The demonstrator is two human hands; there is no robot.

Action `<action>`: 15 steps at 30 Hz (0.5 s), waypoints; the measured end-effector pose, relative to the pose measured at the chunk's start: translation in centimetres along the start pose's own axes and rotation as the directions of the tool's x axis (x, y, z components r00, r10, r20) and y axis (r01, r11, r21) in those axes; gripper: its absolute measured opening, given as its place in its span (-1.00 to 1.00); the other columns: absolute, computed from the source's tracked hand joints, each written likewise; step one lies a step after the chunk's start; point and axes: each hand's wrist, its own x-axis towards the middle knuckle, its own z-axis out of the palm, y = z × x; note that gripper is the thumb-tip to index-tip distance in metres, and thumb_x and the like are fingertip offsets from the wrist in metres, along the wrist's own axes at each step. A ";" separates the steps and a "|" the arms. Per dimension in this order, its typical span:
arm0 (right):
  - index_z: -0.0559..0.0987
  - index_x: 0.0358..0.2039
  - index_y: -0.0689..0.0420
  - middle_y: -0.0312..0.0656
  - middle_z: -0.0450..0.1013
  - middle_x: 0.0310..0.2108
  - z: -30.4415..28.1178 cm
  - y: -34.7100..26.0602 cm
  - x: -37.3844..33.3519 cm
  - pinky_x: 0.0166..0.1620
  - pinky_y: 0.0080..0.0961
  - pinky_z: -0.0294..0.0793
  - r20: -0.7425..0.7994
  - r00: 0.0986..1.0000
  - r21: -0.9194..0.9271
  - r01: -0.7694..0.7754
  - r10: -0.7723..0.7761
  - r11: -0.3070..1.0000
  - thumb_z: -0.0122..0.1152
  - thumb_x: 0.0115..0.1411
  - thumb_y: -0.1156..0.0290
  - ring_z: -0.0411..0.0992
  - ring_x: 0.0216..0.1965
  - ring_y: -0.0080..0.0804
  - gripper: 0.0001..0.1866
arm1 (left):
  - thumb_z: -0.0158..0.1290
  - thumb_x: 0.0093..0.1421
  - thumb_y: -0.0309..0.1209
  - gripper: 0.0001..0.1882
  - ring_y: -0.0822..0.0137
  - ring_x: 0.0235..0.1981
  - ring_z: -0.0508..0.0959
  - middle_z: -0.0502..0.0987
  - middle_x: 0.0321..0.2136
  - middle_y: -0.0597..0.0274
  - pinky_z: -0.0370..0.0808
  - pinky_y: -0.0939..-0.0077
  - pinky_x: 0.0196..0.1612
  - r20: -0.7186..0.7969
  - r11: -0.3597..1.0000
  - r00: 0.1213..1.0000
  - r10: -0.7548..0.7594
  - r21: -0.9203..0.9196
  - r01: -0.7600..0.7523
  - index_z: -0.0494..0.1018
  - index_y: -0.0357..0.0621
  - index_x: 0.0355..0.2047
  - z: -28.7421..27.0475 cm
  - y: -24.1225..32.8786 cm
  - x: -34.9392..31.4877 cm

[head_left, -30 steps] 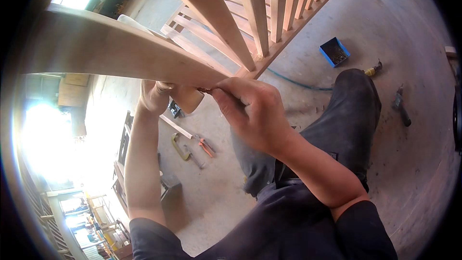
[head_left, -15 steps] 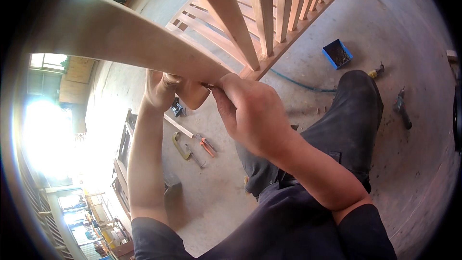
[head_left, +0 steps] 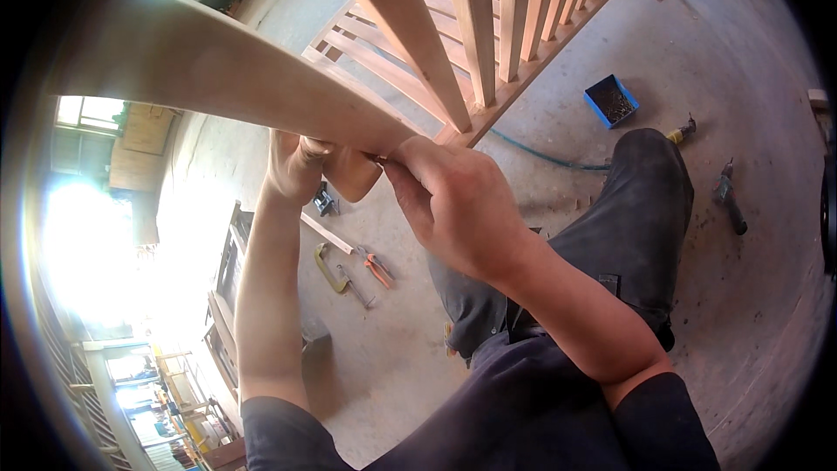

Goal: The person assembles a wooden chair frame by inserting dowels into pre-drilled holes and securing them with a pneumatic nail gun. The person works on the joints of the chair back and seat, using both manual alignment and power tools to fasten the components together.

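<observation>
A broad, smooth wooden rail of a slatted wooden bench crosses close before me. My left hand is closed against its underside, beside a short rounded wooden piece; most of its fingers are hidden. My right hand is at the rail's near lower edge. Its thumb and forefinger pinch together at a small dark thing, too small to name, right by the rounded piece.
Bench slats rise ahead. On the concrete floor lie a C-clamp, orange-handled pliers, a blue box of small dark fasteners, a yellow-bodied air tool, a dark power tool and a green hose.
Both hands keep almost the same place at the rail. The view has shifted very slightly; nothing has visibly been taken up or let go.
</observation>
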 end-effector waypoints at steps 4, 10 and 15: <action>0.36 -0.40 0.16 -0.01 0.44 -0.59 0.6 -0.8 -0.4 -0.40 -0.17 0.46 -0.020 0.999 -0.020 -0.045 0.045 0.999 0.19 0.21 0.49 0.48 -0.50 0.00 -0.84 | 0.22 0.08 0.26 -0.20 0.32 -0.11 0.54 0.57 -0.19 0.18 0.45 0.38 -0.02 -0.015 0.999 0.999 -0.031 0.014 0.031 0.49 -0.34 -0.09 0.3 0.7 -0.3; 0.50 -0.35 0.17 -0.06 0.46 -0.51 1.5 -2.0 -1.1 -0.43 -0.21 0.45 -0.055 0.995 -0.153 -0.094 0.087 0.984 0.22 0.20 0.53 0.50 -0.47 -0.04 -0.94 | 0.22 0.08 0.26 -0.20 0.32 -0.12 0.54 0.57 -0.20 0.19 0.45 0.38 -0.02 -0.044 1.000 0.999 -0.006 -0.015 0.006 0.49 -0.33 -0.08 0.4 0.0 -0.5; 0.41 -0.38 0.16 -0.07 0.44 -0.54 2.5 -1.8 -1.7 -0.41 -0.21 0.46 -0.110 0.992 -0.151 -0.076 0.059 0.986 0.21 0.13 0.54 0.49 -0.49 -0.07 -0.87 | 0.19 0.08 0.30 -0.17 0.32 -0.12 0.53 0.56 -0.18 0.20 0.45 0.38 -0.02 -0.023 0.999 0.999 -0.029 0.030 0.030 0.47 -0.33 -0.07 0.0 -0.2 -0.7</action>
